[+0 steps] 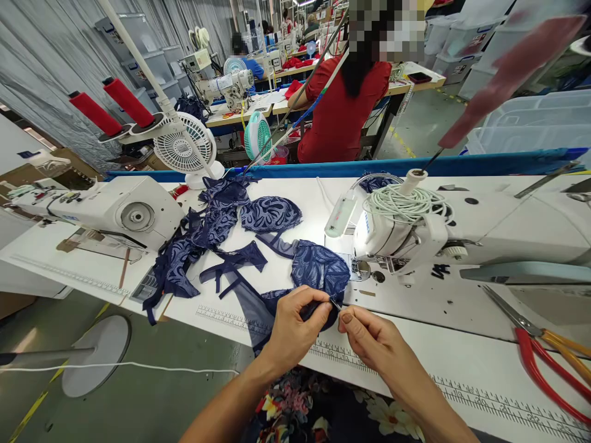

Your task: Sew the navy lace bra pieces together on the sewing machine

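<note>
A navy lace bra (319, 266) lies partly on the sewing table, its cup near the needle area of the right sewing machine (373, 237). My left hand (299, 320) is closed, pinching the dark edge of the bra between thumb and forefinger. Just to its right, my right hand (372, 335) is closed too, with thumb and forefinger pressed together around a small, thin, shiny thing (338, 305) at the fabric edge. Its kind is too small to make out. Further left lie a loose lace cup (271, 213) and a heap of navy lace pieces (210, 218).
Red-handled scissors (530, 335) lie at the right. A printed ruler (489, 400) runs along the table's front edge. A second sewing machine (133, 212), a white fan (185, 144) and red thread cones (127, 101) stand left. A person in red (332, 117) sits beyond the table.
</note>
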{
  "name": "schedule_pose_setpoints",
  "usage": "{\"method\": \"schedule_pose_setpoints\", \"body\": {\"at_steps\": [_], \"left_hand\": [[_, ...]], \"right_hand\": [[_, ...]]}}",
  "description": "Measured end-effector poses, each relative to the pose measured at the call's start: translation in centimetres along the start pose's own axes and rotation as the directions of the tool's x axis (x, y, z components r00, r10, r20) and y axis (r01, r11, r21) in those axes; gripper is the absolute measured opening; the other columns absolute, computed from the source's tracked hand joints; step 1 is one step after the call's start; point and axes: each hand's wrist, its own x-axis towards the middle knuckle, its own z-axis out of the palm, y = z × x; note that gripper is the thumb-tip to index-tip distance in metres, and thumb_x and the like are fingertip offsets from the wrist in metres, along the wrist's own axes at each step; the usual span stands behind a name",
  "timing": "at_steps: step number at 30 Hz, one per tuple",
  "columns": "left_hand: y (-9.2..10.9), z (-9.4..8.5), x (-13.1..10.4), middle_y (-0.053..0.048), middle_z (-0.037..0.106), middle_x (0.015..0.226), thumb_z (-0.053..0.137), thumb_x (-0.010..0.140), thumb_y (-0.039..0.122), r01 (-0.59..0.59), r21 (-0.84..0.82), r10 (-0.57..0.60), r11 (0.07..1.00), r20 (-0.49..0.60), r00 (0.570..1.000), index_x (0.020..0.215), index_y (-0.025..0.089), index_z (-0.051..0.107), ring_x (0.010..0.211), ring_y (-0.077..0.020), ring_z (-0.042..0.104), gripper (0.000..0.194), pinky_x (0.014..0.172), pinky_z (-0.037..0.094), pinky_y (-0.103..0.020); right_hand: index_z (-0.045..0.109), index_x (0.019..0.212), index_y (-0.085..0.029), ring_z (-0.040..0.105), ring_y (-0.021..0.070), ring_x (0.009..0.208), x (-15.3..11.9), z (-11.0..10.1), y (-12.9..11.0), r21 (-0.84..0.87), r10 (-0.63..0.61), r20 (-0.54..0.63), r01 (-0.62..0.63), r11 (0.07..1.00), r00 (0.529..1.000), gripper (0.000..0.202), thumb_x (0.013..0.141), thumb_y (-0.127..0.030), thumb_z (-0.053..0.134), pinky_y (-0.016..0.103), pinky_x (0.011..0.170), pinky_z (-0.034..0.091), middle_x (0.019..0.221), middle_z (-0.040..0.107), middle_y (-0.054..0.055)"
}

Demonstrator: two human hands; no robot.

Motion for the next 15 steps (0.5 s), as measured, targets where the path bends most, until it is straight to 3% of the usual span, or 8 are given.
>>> {"method": "schedule_pose_setpoints", "body": {"at_steps": [5,12,15], "left_hand": [[0.1,0.1,0.0,-0.002,0.065,0.081,0.059,0.087,0.019,-0.013,0.003,0.013,1.0,-0.024,1.0,0.085,0.018,0.07,0.075,-0.0139,0.056,0.011,0.069,0.041,-0.024],[-0.2,0.4,-0.2,-0.001,0.063,0.077,0.059,0.085,0.02,0.083,-0.031,-0.083,0.996,-0.004,0.997,0.08,0.017,0.067,0.07,-0.0123,0.053,0.01,0.065,0.04,-0.022],[-0.3,0.5,-0.2,0.0,0.061,0.076,0.059,0.085,0.02,0.096,-0.003,-0.096,0.995,-0.026,0.995,0.079,0.017,0.065,0.067,-0.0113,0.05,0.009,0.063,0.039,-0.022]], "right_hand": [[0.042,0.067,-0.021,0.028,0.0097,0.053,0.2,1.1,0.5,-0.205,-0.159,-0.179,0.122,0.971,0.971,0.048,0.088,-0.064,0.046,0.024,0.048,0.025,0.058,0.031,-0.005],[0.046,0.072,-0.021,0.02,0.0087,0.048,0.0,0.4,1.0,0.016,-0.068,-0.104,0.07,0.997,0.992,0.047,0.091,-0.065,0.042,0.024,0.044,0.02,0.055,0.025,-0.007],[0.052,0.084,-0.021,0.023,0.0095,0.05,0.0,-0.1,1.1,-0.052,-0.125,-0.2,0.117,0.992,0.972,0.044,0.089,-0.064,0.046,0.023,0.045,0.023,0.058,0.026,-0.007]]}}
